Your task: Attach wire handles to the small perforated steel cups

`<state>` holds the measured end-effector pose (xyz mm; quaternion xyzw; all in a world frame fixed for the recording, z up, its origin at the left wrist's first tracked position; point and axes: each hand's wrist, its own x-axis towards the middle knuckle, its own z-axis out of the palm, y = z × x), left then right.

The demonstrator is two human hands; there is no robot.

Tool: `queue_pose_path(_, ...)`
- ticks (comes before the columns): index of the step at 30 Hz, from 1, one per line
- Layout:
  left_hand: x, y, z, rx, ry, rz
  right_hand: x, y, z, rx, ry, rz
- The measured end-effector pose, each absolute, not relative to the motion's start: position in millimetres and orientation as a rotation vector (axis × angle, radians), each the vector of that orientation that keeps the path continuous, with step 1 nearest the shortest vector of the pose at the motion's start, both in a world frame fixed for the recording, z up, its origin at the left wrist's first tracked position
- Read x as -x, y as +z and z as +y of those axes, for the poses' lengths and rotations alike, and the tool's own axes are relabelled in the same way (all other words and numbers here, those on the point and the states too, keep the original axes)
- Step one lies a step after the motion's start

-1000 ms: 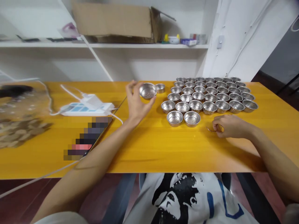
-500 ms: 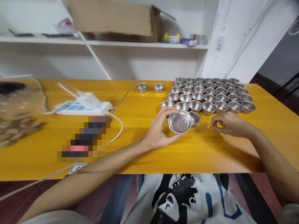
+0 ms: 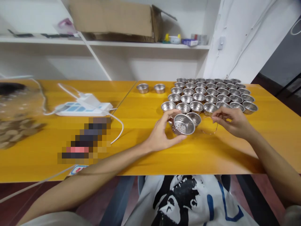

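Note:
My left hand (image 3: 160,134) grips a small perforated steel cup (image 3: 183,124), tilted with its holed bottom facing right, just above the yellow table (image 3: 145,150). My right hand (image 3: 229,121) pinches a thin wire loop (image 3: 211,128) that hangs beside the cup. Behind both hands stand several rows of the same steel cups (image 3: 211,94). Two more cups (image 3: 150,88) sit apart at the back centre.
A white power strip (image 3: 82,108) with cables lies at left, a blurred phone-like object (image 3: 86,141) in front of it. A clear bag of brown pieces (image 3: 16,122) sits far left. A shelf (image 3: 105,44) with a cardboard box (image 3: 113,20) runs behind.
My left hand set one cup down at the back, picked up a cup from the front row and tilted it. My right hand lifted the wire loop toward the cup.

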<state>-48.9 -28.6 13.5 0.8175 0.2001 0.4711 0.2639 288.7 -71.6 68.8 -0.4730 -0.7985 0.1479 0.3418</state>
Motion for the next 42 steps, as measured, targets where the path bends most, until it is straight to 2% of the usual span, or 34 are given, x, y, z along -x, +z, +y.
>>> queue_pose_path(4,47.4,19.6,-36.2,-2.248,1.226,0.473,-254.2,62.2,-85.3,1.049,0.623,-1.957)
queue_pose_path(8,45.9,23.4,-40.3,-2.346,1.216,0.428,-235.3,48.3,-88.0,1.078,0.728,-1.923)
queue_pose_path(28,41.6,25.3,-36.9,-2.503,1.227,0.325,-231.0,34.8,-86.4,1.221,0.439,-1.887)
queue_pose_path(42,41.0,24.0,-35.6,-2.523,1.204,0.31,-231.1,30.9,-86.4,1.228,0.382,-1.866)
